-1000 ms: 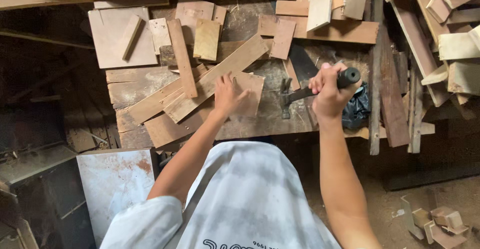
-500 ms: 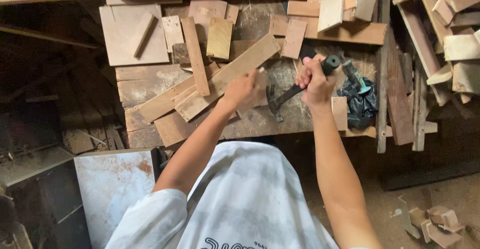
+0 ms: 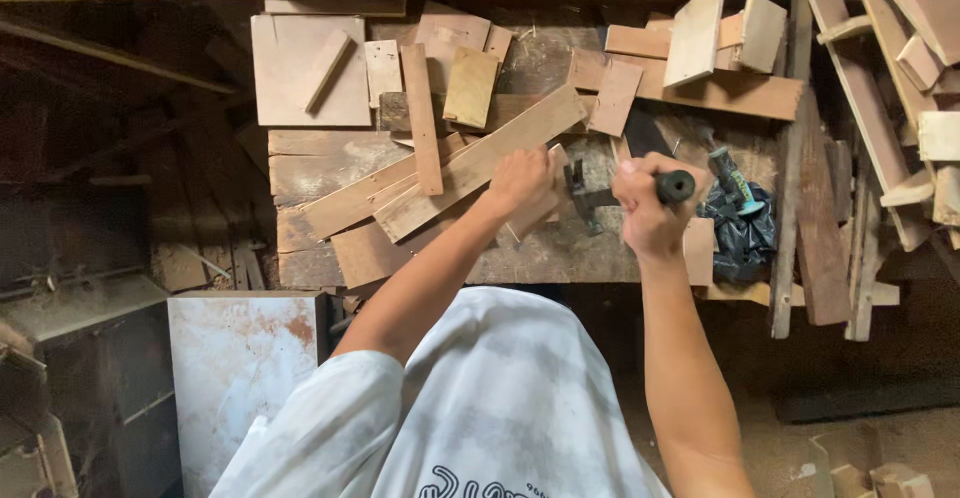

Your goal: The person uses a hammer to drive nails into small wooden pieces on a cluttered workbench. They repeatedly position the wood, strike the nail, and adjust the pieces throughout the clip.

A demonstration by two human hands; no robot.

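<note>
My right hand is closed tight around the black handle of a hammer, whose dark metal head points left, just beside my left hand. That left hand lies palm down with its fingers curled over a small pale wood piece, pinning it to the desk. Half a second ago the hammer was raised a little higher and slanted; now its handle lies nearly level and the head has come in close to my left fingers. My left hand has stayed on the same piece.

Going down in size: the worn wooden desk carries everything. A square board sits at its far left with a thin stick lying across it. A long plank runs diagonally from lower left towards the upper right, ending just above my left hand. A narrow upright strip crosses it. Further right a broad brown board lies under two pale blocks. A crumpled black bag sits right of the hammer, with a green-handled tool resting on it.
</note>
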